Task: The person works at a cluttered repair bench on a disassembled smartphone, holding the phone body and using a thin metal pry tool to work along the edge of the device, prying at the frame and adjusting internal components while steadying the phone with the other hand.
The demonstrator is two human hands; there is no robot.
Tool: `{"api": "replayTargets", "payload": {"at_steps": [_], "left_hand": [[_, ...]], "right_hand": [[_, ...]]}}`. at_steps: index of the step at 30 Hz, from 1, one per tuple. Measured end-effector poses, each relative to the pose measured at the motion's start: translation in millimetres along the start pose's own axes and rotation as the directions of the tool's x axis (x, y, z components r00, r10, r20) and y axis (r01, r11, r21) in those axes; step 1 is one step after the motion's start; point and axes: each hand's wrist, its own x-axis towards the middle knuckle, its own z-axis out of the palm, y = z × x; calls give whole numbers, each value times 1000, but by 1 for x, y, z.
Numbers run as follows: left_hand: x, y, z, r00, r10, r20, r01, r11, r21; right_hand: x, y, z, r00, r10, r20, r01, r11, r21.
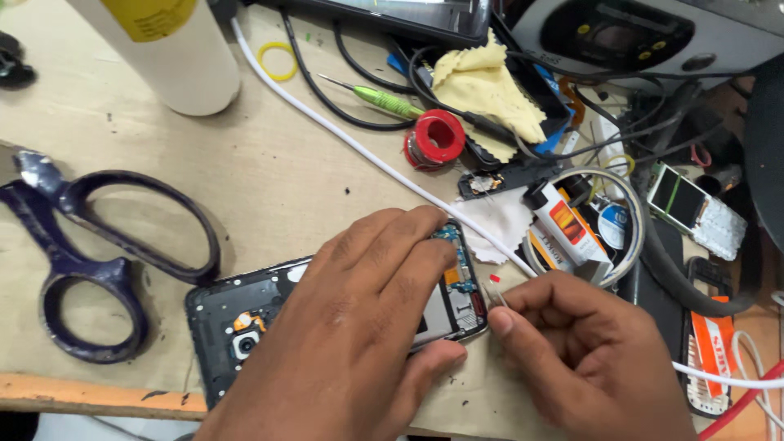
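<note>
An opened phone [237, 314] lies back-off near the front edge of the wooden bench, its camera and circuit board exposed. My left hand [359, 327] rests flat over the phone's middle and right half, fingers reaching the blue board at its end. My right hand [572, 359] sits just right of the phone, thumb and forefinger pinched on a small white part [495, 290] with a red tip. The part hangs close to the phone's right end.
Large dark scissors [90, 253] lie at left. A white bottle [163, 49] stands at back left. A white cable [343, 135] crosses the bench diagonally. Red solder spool [435, 137], green screwdriver [384, 100], yellow cloth [486, 86] and a cluttered round tray [629, 245] crowd the right.
</note>
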Motion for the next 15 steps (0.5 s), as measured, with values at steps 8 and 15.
{"api": "replayTargets", "payload": {"at_steps": [8,15], "left_hand": [[0,-1,2,999,-53,-11,53,999,0],[3,-2,2,999,-46,1,46,998,-38]], "right_hand": [[-3,-10,1,985,-170,42,175,963,-207],[2,-21,12,852,-521,61,433,633,-642]]}}
